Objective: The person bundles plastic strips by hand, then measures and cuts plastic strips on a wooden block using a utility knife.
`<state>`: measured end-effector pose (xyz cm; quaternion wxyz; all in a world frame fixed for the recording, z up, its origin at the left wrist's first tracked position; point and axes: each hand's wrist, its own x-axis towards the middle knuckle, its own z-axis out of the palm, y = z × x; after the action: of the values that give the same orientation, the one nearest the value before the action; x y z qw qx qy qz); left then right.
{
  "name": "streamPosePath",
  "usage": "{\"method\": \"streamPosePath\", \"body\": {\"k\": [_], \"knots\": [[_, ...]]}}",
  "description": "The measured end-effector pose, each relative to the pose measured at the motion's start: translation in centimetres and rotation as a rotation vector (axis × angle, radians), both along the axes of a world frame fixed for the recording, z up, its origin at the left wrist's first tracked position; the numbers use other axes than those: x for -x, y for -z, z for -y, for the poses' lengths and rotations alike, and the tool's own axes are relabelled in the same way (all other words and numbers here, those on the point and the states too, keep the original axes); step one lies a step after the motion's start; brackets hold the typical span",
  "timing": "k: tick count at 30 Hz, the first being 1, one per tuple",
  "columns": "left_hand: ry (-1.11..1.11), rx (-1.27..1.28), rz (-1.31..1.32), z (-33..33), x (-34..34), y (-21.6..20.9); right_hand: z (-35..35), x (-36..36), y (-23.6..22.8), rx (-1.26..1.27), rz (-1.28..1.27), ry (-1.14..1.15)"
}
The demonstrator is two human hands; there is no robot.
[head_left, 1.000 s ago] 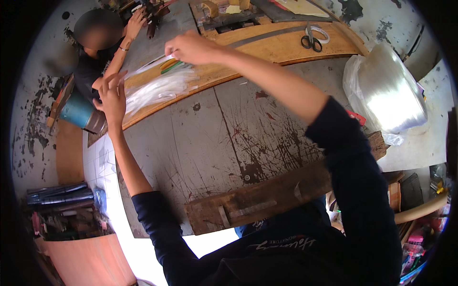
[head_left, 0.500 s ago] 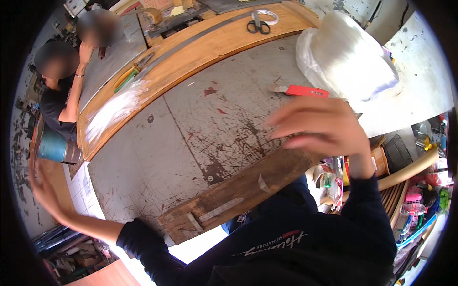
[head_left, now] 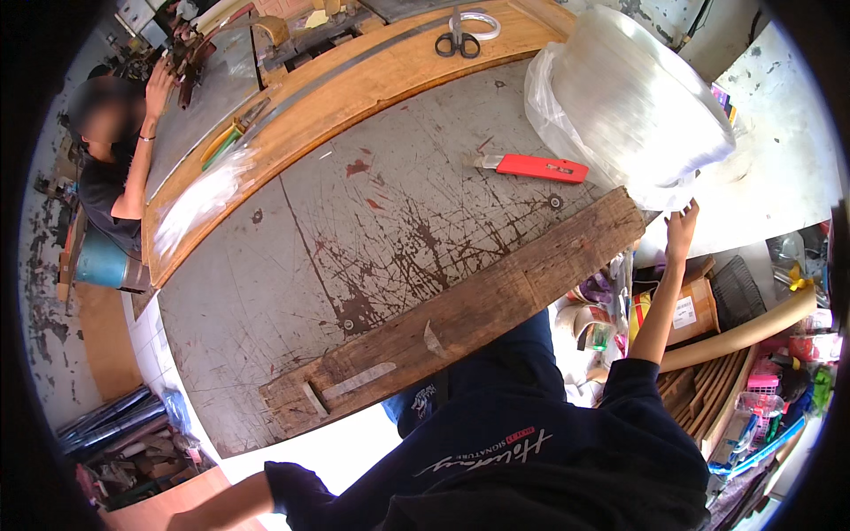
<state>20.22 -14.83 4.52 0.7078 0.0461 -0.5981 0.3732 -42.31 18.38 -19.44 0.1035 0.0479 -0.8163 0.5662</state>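
My right hand [head_left: 682,228] reaches to the lower edge of a large roll of clear plastic film [head_left: 651,106] at the back right. Its fingers are stretched toward the film and slightly apart; whether they touch it I cannot tell. Only my left forearm [head_left: 232,506] shows at the lower left; the hand itself is out of the picture. A long worn wooden board [head_left: 478,301] lies slantwise along the table's near edge, between my arms. Beyond it lies a red utility knife [head_left: 542,168] with its blade out, just left of the roll.
The scratched grey table [head_left: 239,310] has a wooden border [head_left: 354,111]. On that border lie black scissors [head_left: 457,42], a tape roll [head_left: 478,25], yellow-handled pliers [head_left: 221,142] and clear plastic strips [head_left: 204,195]. Another person [head_left: 115,168] works at the far left. Clutter fills the right-hand floor.
My right hand has gone from above the board to the roll's lower edge. My left arm has swung down, its hand leaving the picture. The view has shifted somewhat.
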Motion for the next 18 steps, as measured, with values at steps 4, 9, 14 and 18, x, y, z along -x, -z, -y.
{"method": "streamPosePath", "body": {"k": [4, 9, 14, 18], "knots": [[-0.12, -0.214, 0.066, -2.2, 2.2, 3.9, -3.5, 3.8, 1.2, -0.116, -0.043, -0.044], [-0.038, -0.792, -0.078, -3.8, 1.4, 9.0, -4.8, 5.9, -0.2, -0.356, 0.099, -0.196], [0.087, -0.753, 0.054, -3.6, 2.6, 9.4, -4.1, 3.4, -3.5, 0.081, 0.105, -0.22], [0.378, -0.942, 0.08, -6.1, 5.5, 11.3, -1.5, -4.9, -11.5, 0.492, 0.389, -0.494]]}}
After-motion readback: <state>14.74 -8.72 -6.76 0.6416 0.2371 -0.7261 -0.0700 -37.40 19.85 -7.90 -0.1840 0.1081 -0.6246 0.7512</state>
